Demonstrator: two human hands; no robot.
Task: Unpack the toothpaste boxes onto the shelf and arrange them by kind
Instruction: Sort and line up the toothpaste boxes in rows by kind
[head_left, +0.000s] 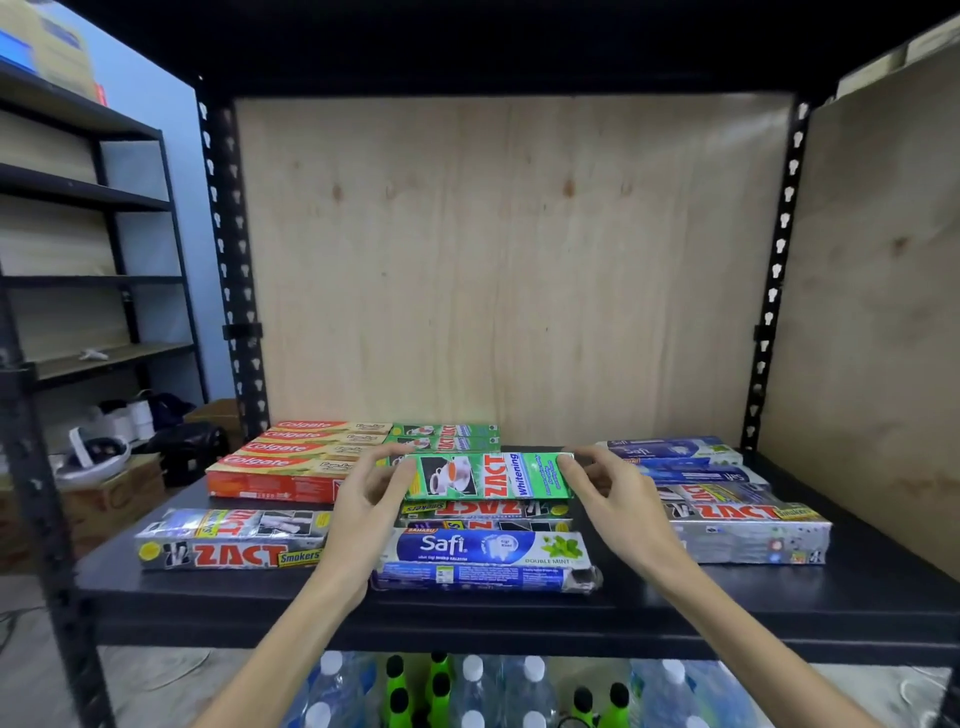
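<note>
head view, facing a black metal shelf (519, 618) with a plywood back panel (509, 260). both hands grasp one green zact whitening box (491, 475) by its ends: the left hand (371, 501) pinches the left end, the right hand (610, 493) pinches the right end, fingers curled round the box, which is held level and crosswise over the middle of the shelf. under and in front of it lie a silver zact smokers box (485, 512) and a blue safi box (491, 548), the latter resting on another blue box (483, 578). at rear left, a row of red colgate boxes (291, 462); just beside them at rear centre, two more green zact boxes (447, 436). at front left, silver zact smokers boxes (234, 540); at right, blue safi boxes (675, 457) behind further silver zact smokers boxes (743, 525). below the shelf stand clear water bottles (472, 691) and green bottles with black caps (439, 680).
</note>
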